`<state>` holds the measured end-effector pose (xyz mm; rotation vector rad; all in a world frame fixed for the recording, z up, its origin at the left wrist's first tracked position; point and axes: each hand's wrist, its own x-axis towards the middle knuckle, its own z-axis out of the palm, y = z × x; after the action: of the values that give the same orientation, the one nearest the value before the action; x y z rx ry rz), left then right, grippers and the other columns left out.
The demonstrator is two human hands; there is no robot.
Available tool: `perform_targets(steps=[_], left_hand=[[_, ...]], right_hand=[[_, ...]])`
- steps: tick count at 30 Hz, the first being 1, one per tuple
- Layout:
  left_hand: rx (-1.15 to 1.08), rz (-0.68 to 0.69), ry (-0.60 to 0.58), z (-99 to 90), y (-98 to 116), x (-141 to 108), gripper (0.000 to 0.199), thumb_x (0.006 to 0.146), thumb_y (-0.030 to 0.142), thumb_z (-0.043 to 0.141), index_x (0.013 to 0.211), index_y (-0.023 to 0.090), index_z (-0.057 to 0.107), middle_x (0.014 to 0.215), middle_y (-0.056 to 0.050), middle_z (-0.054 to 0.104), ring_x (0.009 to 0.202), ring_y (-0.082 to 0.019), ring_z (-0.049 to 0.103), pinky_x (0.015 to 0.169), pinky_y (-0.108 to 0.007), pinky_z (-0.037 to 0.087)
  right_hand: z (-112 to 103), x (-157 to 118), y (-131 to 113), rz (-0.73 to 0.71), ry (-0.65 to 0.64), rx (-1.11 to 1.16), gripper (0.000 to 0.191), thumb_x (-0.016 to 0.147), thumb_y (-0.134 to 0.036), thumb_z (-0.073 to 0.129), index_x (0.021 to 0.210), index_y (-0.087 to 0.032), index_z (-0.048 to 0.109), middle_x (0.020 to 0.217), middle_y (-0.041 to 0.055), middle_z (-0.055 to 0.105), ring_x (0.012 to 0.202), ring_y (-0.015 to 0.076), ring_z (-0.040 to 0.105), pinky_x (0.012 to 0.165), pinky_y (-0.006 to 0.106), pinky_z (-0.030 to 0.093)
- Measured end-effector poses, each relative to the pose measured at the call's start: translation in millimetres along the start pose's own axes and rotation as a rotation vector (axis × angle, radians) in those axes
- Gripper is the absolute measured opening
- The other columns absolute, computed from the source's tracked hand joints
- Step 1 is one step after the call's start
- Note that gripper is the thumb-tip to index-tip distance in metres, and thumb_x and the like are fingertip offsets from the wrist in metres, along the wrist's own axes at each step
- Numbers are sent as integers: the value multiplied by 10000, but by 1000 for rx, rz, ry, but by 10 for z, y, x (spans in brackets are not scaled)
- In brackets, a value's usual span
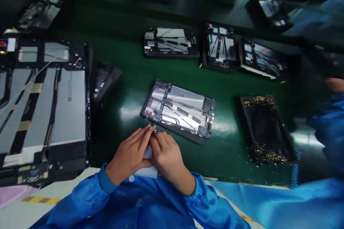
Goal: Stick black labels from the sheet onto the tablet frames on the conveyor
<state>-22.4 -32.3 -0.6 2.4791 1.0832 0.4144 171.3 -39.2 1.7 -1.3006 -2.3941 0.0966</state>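
The left hand and right hand meet at the lower centre of the frame. Left: fingers extended, close together, tips angled toward the right hand. Right: fingers curled narrow beside a small dark part. A pale sheet shows between and below the hands; from where I stand, I cannot tell whether either hand grips part or sheet.

The uncovered device lies at frame centre on the green table, just beyond the fingertips, cables and silver plates exposed. A larger device fills the left edge. Gold-coloured pieces lie scattered on a black tray at right, near a co-worker's blurred sleeve.
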Motion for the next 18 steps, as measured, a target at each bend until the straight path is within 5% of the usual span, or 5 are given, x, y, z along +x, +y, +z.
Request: perform_targets(steps=[8, 14, 18], left_hand=[[52, 8, -13, 8, -15, 24, 1057, 1047, 361, 677, 1800, 71, -7, 1696, -190, 574, 1553, -255, 600, 1304, -382, 493], [152, 74, 32, -33, 28, 70, 966, 951, 505, 868, 1690, 82, 411, 1648, -206, 624, 1581, -328, 565, 1282, -411, 512], [201, 35, 50, 4, 71, 118, 1048, 824, 628, 964, 1658, 189, 508, 1581, -179, 679, 1482, -362, 645, 1204, -424, 574]], right_hand=[[18, -48, 52, -46, -31, 161, 167, 1033, -92, 520, 1018, -182, 659, 912, 92, 644, 845, 252, 565, 726, 371, 509], [-217, -7, 308, 193, 241, 191, 267, 997, 7, 549, 1093, -231, 620, 927, 41, 673, 821, 196, 636, 722, 293, 531], [-244, 104, 434, 233, 218, 35, 238, 1028, -13, 563, 1077, -240, 613, 921, 34, 664, 794, 185, 643, 703, 281, 530]])
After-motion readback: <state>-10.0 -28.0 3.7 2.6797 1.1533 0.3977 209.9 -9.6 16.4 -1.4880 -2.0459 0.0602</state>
